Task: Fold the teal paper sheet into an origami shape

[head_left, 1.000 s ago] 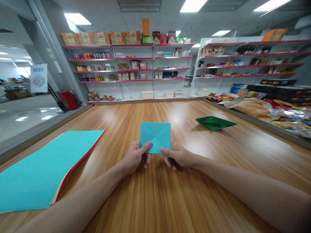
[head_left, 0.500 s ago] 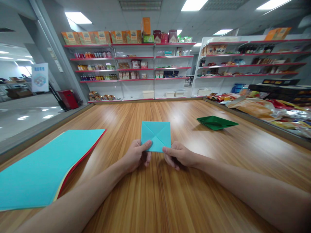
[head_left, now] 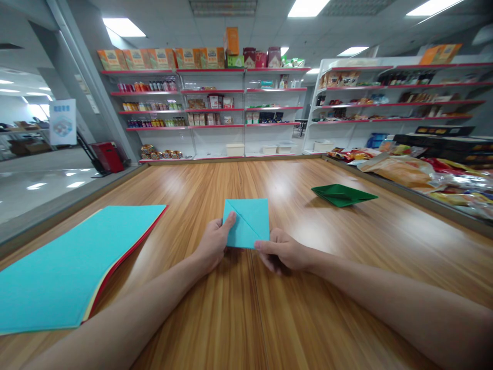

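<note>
Between my hands is a light-blue folded paper square [head_left: 248, 221], held up over the wooden table with a single diagonal crease line facing me. My left hand [head_left: 215, 239] pinches its left edge, thumb lying on the front face and fingers behind, out of sight. At the lower right corner, my right hand [head_left: 283, 249] grips the paper between thumb and curled fingers. Farther off to the right lies a green folded paper shape [head_left: 344, 195], touched by neither hand.
A stack of coloured paper sheets [head_left: 77, 262], light blue on top with yellow and red beneath, lies left of my forearm. Raised edging borders the wooden table [head_left: 215, 329]. Packaged goods [head_left: 416, 172] are piled beyond the right edge; stocked shelves [head_left: 211, 92] stand behind.
The paper square has come slightly lower and now shows one diagonal line instead of two crossing ones. My left thumb has slid up along its left side; my right hand shifted slightly left.
</note>
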{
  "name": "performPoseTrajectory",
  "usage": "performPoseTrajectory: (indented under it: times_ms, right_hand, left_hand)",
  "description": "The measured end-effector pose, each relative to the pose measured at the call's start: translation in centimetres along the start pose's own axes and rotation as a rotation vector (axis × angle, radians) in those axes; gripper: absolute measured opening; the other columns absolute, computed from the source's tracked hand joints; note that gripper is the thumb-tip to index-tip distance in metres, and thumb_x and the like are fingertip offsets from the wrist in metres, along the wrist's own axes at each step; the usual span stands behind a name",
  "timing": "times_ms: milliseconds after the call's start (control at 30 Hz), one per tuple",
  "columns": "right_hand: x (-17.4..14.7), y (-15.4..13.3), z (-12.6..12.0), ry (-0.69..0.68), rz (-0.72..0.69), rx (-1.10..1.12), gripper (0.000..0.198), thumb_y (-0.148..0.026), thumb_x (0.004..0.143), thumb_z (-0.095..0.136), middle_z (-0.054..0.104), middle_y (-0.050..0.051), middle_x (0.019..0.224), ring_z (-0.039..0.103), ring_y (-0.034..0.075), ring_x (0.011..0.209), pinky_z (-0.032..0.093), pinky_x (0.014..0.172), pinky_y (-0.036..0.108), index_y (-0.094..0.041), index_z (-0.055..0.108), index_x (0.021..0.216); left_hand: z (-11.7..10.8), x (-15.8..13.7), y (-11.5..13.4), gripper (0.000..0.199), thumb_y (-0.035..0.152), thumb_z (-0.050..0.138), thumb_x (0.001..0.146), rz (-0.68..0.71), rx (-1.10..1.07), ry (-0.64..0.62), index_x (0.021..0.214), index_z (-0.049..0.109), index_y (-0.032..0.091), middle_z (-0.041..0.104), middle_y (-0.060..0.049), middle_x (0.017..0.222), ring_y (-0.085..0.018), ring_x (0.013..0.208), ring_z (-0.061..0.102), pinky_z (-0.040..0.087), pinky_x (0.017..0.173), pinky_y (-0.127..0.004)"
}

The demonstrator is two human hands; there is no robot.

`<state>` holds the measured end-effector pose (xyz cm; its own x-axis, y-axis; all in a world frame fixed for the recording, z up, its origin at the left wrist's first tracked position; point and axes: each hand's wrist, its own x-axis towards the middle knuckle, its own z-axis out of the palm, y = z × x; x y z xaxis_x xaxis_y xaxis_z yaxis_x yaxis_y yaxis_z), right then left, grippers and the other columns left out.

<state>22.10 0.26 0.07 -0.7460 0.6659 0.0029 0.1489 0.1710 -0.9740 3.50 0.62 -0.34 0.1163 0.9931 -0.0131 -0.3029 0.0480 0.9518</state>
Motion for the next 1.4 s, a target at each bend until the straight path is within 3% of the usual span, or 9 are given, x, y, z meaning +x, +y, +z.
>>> performPoseTrajectory:
  times_ms: [133,300,667,733,900,1000,1267,1333,1400]
  right_hand:
    - [-0.2,-0.3,0.3,-0.022,0.086,-0.081,0.056,-0.055,0.085,0.045,0.052,0.001,0.044,0.045,0.006,0.033,0.030,0.031,0.016,-0.012,0.055,0.051]
    - [-0.1,-0.3,1.0,-0.009,0.051,-0.089,0.055,-0.059,0.084,0.046,0.056,0.002,0.050,0.052,0.008,0.042,0.039,0.040,0.017,-0.011,0.059,0.060]
    - [-0.4,-0.9,1.8,-0.060,-0.412,-0.489,0.043,-0.034,0.092,0.041,0.060,0.005,0.054,0.056,0.011,0.052,0.045,0.053,0.021,-0.013,0.058,0.059]
    - [-0.3,-0.8,2.0,-0.071,-0.364,-0.439,0.043,-0.036,0.092,0.041,0.059,0.004,0.054,0.056,0.010,0.051,0.045,0.052,0.021,-0.013,0.057,0.059]
    - [0.0,-0.1,2.4,0.002,-0.079,-0.140,0.044,-0.049,0.089,0.045,0.058,0.003,0.056,0.055,0.009,0.045,0.043,0.041,0.017,-0.012,0.056,0.067]
    - [0.0,0.0,2.5,0.016,-0.108,-0.174,0.043,-0.047,0.089,0.045,0.057,0.002,0.054,0.056,0.009,0.044,0.044,0.041,0.017,-0.012,0.056,0.067]
    - [-0.6,-0.8,2.2,-0.034,-0.420,-0.437,0.027,-0.026,0.087,0.050,0.062,0.003,0.056,0.060,0.010,0.054,0.049,0.057,0.020,-0.012,0.058,0.065]
    - [-0.5,-0.8,2.2,-0.029,-0.440,-0.435,0.027,-0.026,0.086,0.052,0.062,0.004,0.058,0.060,0.011,0.055,0.049,0.057,0.020,-0.012,0.058,0.064]
    - [-0.3,-0.6,2.2,-0.019,-0.368,-0.382,0.029,-0.030,0.087,0.051,0.061,0.003,0.056,0.059,0.010,0.051,0.048,0.052,0.019,-0.012,0.058,0.065]
  left_hand:
    - [0.3,0.1,-0.3,0.050,0.062,0.065,0.069,0.085,0.058,0.152,0.063,0.052,0.014,0.052,0.002,0.047,-0.009,0.042,0.048,0.035,0.039,-0.019]
    - [0.1,-0.1,-0.1,0.054,0.067,0.058,0.071,0.185,0.180,0.267,0.054,0.038,0.018,0.036,0.007,0.044,-0.006,0.037,0.031,0.023,0.035,-0.019]
    - [0.2,-0.1,0.3,0.057,0.068,0.051,0.074,0.248,0.444,0.240,0.051,0.028,0.022,0.027,0.006,0.047,-0.008,0.042,0.024,0.018,0.038,-0.023]
    - [0.3,-0.3,0.5,0.057,0.067,0.051,0.075,0.288,0.469,0.276,0.051,0.027,0.022,0.027,0.005,0.047,-0.009,0.043,0.025,0.019,0.039,-0.024]
    - [0.6,-1.1,1.1,0.054,0.062,0.047,0.081,0.401,0.596,0.375,0.052,0.028,0.021,0.030,0.004,0.050,-0.010,0.046,0.029,0.022,0.042,-0.024]
    - [0.6,-1.0,1.0,0.053,0.063,0.040,0.083,0.393,0.650,0.343,0.053,0.027,0.021,0.029,0.004,0.051,-0.010,0.047,0.029,0.022,0.042,-0.024]
    - [0.5,0.0,0.5,0.055,0.068,0.040,0.079,0.156,0.604,0.026,0.054,0.025,0.022,0.024,0.005,0.051,-0.008,0.044,0.022,0.018,0.039,-0.022]
    - [0.6,-0.2,0.5,0.055,0.068,0.040,0.079,0.161,0.575,0.040,0.054,0.025,0.022,0.024,0.005,0.051,-0.008,0.044,0.022,0.017,0.038,-0.022]
    - [0.6,-0.5,0.4,0.054,0.066,0.041,0.080,0.232,0.546,0.145,0.055,0.026,0.021,0.024,0.005,0.051,-0.008,0.044,0.023,0.018,0.038,-0.022]
